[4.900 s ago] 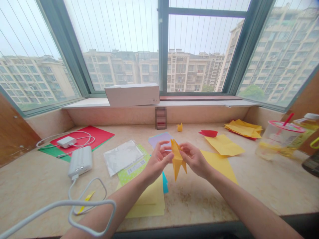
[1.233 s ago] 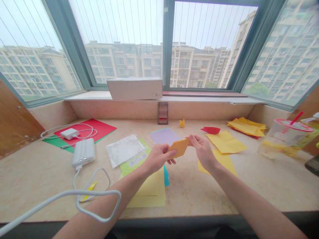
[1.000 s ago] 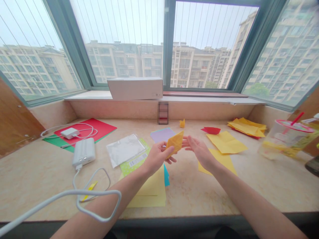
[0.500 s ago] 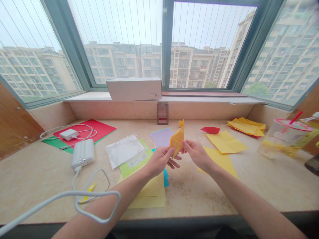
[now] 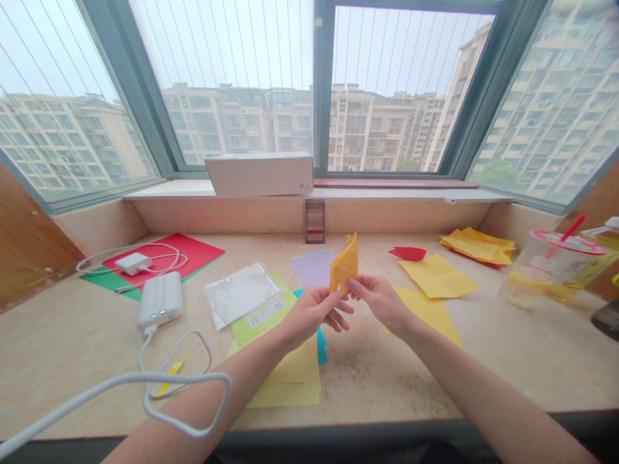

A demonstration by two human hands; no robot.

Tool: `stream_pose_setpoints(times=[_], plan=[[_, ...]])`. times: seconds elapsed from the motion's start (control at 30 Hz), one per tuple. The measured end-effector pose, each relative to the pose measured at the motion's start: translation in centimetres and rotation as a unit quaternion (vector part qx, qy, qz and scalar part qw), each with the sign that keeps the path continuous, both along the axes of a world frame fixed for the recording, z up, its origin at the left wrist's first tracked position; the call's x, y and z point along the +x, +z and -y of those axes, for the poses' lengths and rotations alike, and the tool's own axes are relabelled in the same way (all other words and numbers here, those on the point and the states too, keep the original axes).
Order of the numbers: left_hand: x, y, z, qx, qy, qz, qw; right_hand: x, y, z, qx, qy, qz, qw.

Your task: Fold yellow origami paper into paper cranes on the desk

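Bright diffuse daylight from windows (image 5: 232, 64) beyond the surface's (image 5: 72, 354) far edge; sky washed out, hazy. Shadows faint; near-black below front edge. Wide-angle stretch toward frame sides. Folded yellow paper (image 5: 345, 265) soft in detail, cup (image 5: 534, 274) near right edge smeared.

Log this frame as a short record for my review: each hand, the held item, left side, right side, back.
Left hand: gripping the folded yellow paper from its left
Right hand: pinching the paper's lower right edge
Held item: folded yellow paper, raised above the counter
Left side: white adapter on a red sheet; power bank nearby
Right side: yellow sheet, red paper piece, cup with red straw
Back: white box on the windowsill
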State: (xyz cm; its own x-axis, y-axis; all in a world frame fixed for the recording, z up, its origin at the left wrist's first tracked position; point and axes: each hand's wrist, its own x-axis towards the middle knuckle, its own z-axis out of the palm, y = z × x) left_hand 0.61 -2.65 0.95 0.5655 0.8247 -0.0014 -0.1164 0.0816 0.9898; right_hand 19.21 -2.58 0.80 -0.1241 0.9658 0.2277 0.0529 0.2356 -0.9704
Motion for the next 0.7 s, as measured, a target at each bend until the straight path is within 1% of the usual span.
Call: stream_pose_setpoints(times=[0.23,0.47,0.7], plan=[[0.13,-0.03,0.00,-0.013,0.007,-0.002,1.000,0.01,-0.12,0.00,0.007,0.002,0.006,1.000],[0.38,-0.19,-0.09,0.019,0.033,-0.031,0.999,-0.30,0.07,0.38,0.013,-0.039,0.032,0.999],[0.35,-0.06,0.07,0.014,0.036,-0.042,0.998,-0.44,0.24,0.62,0.018,-0.050,0.022,0.998]])
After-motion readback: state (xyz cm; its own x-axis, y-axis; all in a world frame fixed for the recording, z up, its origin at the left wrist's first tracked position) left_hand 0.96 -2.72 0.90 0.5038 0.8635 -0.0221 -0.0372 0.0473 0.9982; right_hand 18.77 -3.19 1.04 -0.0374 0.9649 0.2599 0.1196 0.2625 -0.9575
